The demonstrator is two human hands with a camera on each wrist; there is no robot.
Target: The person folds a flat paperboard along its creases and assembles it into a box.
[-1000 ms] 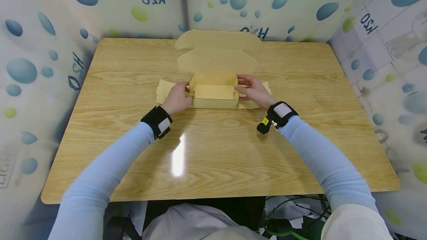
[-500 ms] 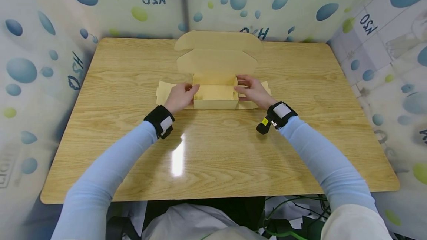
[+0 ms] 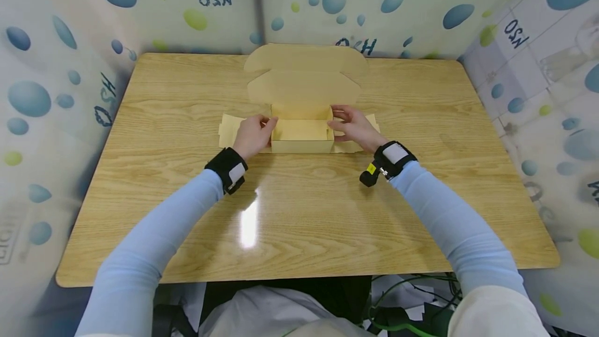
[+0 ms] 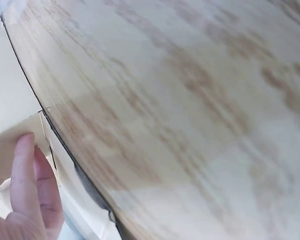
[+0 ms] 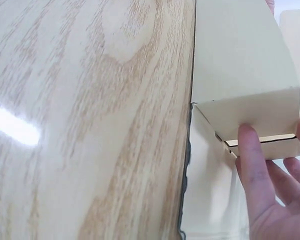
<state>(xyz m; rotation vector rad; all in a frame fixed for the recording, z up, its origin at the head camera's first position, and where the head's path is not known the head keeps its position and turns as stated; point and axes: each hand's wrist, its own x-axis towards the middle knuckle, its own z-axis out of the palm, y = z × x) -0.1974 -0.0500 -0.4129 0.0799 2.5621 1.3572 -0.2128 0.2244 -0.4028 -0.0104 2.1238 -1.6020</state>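
A partly folded cardboard box [image 3: 303, 146] stands near the back middle of the table, its lid raised and leaning back. My left hand [image 3: 251, 135] pinches its left wall, with the thumb over the top edge. At the opposite end, my right hand [image 3: 356, 128] pinches the right wall. In the left wrist view, a finger [image 4: 23, 170] lies against the outside of the end panel. The right wrist view shows a finger [image 5: 254, 165] on the right end panel [image 5: 260, 112], beside a narrow slit. Side flaps [image 3: 230, 128] lie flat on the table at both ends.
The wooden table [image 3: 299, 222] carries a bright light reflection in front of the box. A patterned curtain [image 3: 196, 20] hangs behind and at both sides. Green and black cables [image 3: 398, 295] hang below the front edge at the right.
My left thumb has moved right, over the top of the box's left wall, and the left wrist has shifted slightly right. The right hand stays almost unchanged.
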